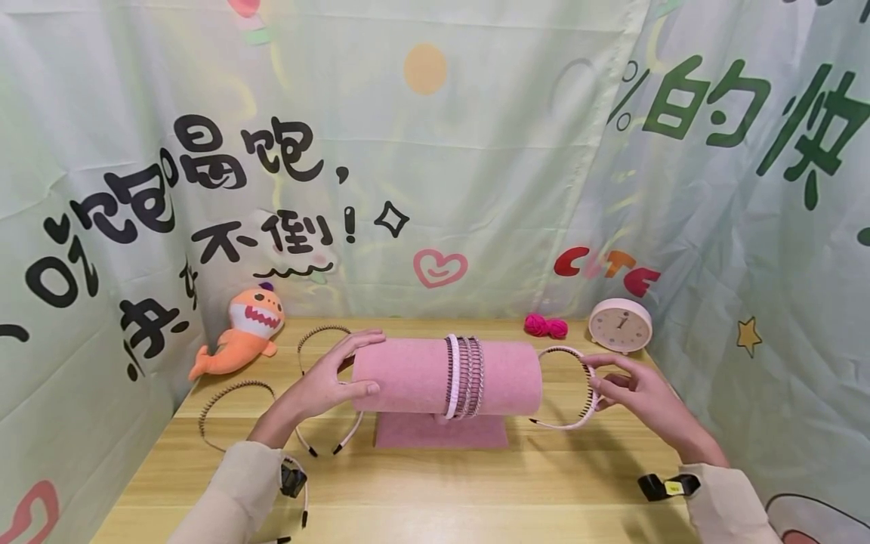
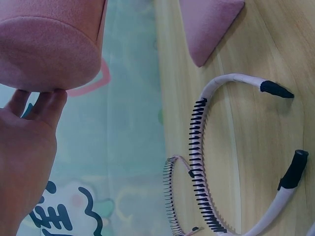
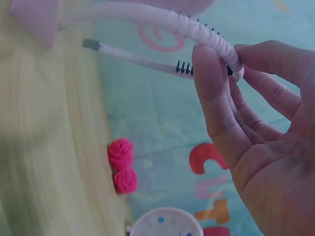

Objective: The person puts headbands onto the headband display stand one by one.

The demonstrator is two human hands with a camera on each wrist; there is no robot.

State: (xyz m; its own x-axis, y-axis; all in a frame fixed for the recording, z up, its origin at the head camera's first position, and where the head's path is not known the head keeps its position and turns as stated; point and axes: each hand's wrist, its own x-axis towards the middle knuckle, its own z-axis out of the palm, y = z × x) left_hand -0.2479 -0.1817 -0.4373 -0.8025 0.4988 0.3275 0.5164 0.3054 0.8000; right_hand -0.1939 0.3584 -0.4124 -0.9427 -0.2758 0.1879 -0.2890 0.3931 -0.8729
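A pink plush headband stand (image 1: 401, 374) is in the middle of the head view, its roll level above a flat base (image 1: 442, 434). My left hand (image 1: 333, 385) holds the roll's left end, thumb at the front and fingers over the top and back. Around the roll sit several headbands, with a white one (image 1: 452, 378) leftmost. Beyond the right end, my right hand (image 1: 639, 400) pinches a white toothed headband (image 1: 566, 427) between thumb and fingers. Its open ends face the roll. In the right wrist view, the pinched headband (image 3: 147, 14) shows dark teeth inside.
Loose headbands lie on the wooden table (image 1: 544, 491) at left, one near the stand (image 2: 236, 77) and another (image 1: 234, 385) farther left. An orange plush shark (image 1: 241, 340) sits back left. Pink yarn balls (image 1: 546, 326) and a round clock (image 1: 620, 325) are back right, before cloth walls.
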